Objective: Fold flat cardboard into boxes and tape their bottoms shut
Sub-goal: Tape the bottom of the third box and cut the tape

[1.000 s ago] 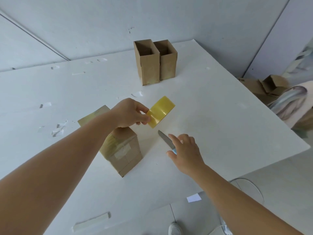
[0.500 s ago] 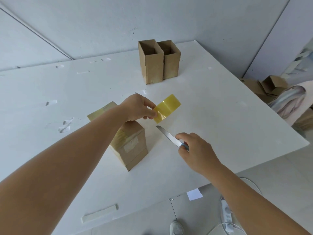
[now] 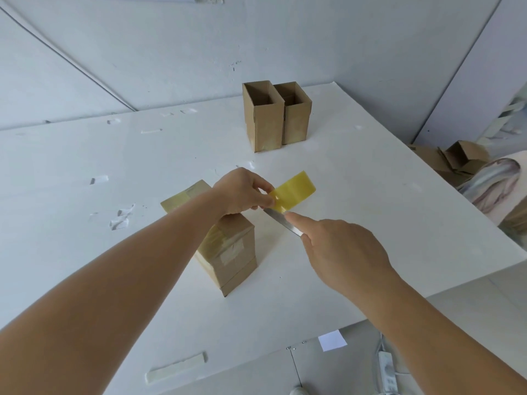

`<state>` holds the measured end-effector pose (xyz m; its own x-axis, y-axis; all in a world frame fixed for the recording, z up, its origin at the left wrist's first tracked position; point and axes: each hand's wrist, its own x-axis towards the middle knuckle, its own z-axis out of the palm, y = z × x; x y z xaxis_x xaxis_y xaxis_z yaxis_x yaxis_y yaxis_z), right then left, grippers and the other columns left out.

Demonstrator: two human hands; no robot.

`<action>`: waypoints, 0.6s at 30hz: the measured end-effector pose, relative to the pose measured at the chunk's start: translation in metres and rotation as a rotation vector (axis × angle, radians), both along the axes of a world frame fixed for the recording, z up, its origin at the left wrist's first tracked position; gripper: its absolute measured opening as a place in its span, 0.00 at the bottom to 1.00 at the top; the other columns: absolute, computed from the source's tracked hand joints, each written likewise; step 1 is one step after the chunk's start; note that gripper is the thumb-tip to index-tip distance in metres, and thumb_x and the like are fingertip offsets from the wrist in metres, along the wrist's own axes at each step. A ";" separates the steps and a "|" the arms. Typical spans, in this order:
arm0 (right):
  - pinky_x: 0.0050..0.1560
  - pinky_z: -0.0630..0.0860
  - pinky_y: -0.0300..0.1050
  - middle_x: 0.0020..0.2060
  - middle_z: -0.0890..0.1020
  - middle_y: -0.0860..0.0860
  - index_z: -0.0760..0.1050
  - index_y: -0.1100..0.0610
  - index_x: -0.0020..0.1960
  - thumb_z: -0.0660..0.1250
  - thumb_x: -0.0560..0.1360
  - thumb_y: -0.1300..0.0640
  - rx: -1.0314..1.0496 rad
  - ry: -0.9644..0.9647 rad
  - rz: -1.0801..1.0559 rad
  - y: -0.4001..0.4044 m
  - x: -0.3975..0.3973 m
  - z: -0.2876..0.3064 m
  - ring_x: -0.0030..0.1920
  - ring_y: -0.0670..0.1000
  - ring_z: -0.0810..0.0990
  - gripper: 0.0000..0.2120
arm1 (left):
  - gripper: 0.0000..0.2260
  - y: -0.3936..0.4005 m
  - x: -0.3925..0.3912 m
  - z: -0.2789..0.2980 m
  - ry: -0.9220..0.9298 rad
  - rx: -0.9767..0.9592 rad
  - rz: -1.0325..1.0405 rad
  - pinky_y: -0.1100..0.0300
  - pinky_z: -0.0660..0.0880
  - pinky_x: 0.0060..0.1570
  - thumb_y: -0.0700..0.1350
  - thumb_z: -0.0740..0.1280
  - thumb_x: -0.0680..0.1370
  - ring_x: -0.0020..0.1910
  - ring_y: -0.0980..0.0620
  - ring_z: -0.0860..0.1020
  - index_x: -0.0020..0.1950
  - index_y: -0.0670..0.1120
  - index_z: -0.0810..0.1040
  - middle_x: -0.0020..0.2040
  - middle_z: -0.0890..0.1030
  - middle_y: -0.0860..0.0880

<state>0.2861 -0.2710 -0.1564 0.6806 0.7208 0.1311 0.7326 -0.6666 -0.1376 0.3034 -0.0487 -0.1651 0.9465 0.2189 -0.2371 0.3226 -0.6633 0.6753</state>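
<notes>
A cardboard box (image 3: 228, 252) stands on the white table (image 3: 370, 209) with its taped bottom facing up. My left hand (image 3: 242, 192) hovers over the box's far end and pinches a yellow tape roll (image 3: 293, 193), held just past the box. My right hand (image 3: 339, 249) grips a knife (image 3: 281, 220), index finger laid along the blade. The blade tip sits under the roll's near edge, close to my left fingers. The strip between roll and box is hidden by my left hand.
Two open-topped cardboard boxes (image 3: 275, 116) stand side by side at the table's far end. Torn tape scraps (image 3: 122, 218) lie on the left of the table, a white strip (image 3: 175, 369) near the front edge. Cardboard pieces (image 3: 456, 158) lie on the floor to the right.
My right hand picked the knife up from the table and brought its blade up to the tape roll. My left hand kept the roll above the box's far end.
</notes>
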 end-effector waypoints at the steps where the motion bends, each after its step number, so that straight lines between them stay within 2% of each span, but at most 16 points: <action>1: 0.30 0.62 0.44 0.36 0.75 0.47 0.59 0.41 0.71 0.56 0.78 0.58 -0.024 -0.001 0.003 0.002 0.000 0.003 0.37 0.54 0.76 0.24 | 0.05 0.000 0.000 0.000 -0.003 0.000 0.000 0.60 0.73 0.39 0.50 0.73 0.69 0.33 0.60 0.76 0.41 0.60 0.84 0.33 0.82 0.53; 3: 0.32 0.64 0.44 0.38 0.78 0.47 0.63 0.42 0.67 0.57 0.77 0.59 -0.052 0.004 -0.006 0.001 0.001 0.012 0.39 0.54 0.78 0.21 | 0.05 0.000 0.000 -0.001 -0.007 0.002 0.002 0.59 0.74 0.41 0.50 0.72 0.69 0.35 0.58 0.76 0.42 0.60 0.84 0.37 0.83 0.50; 6: 0.28 0.61 0.43 0.36 0.77 0.47 0.67 0.43 0.63 0.57 0.76 0.58 -0.063 -0.020 -0.023 -0.005 0.002 0.026 0.36 0.54 0.76 0.18 | 0.05 0.000 0.002 -0.002 -0.022 0.004 0.013 0.59 0.76 0.41 0.50 0.72 0.68 0.34 0.58 0.76 0.43 0.59 0.84 0.37 0.84 0.50; 9: 0.31 0.66 0.44 0.38 0.78 0.47 0.68 0.44 0.62 0.57 0.76 0.57 -0.058 -0.023 -0.026 -0.008 0.002 0.034 0.37 0.53 0.76 0.17 | 0.05 -0.001 0.004 -0.004 -0.022 0.006 0.024 0.61 0.74 0.39 0.50 0.72 0.68 0.33 0.58 0.76 0.42 0.59 0.84 0.37 0.84 0.51; 14: 0.27 0.59 0.42 0.36 0.76 0.47 0.68 0.44 0.60 0.57 0.76 0.57 -0.082 -0.016 -0.010 -0.003 0.007 0.032 0.36 0.53 0.74 0.15 | 0.05 -0.002 0.005 -0.005 -0.025 0.010 0.026 0.64 0.71 0.35 0.49 0.72 0.68 0.28 0.65 0.75 0.42 0.58 0.84 0.29 0.81 0.58; 18: 0.27 0.56 0.42 0.34 0.72 0.47 0.69 0.46 0.60 0.57 0.77 0.59 -0.136 -0.038 0.004 0.008 0.007 0.026 0.34 0.53 0.72 0.14 | 0.04 -0.001 0.005 -0.004 -0.035 0.002 0.024 0.63 0.72 0.37 0.50 0.73 0.68 0.29 0.64 0.75 0.42 0.58 0.84 0.29 0.81 0.57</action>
<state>0.2928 -0.2627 -0.1306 0.6744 0.7361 0.0578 0.7379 -0.6746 -0.0188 0.3079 -0.0499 -0.1695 0.9485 0.2423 -0.2039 0.3150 -0.6569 0.6850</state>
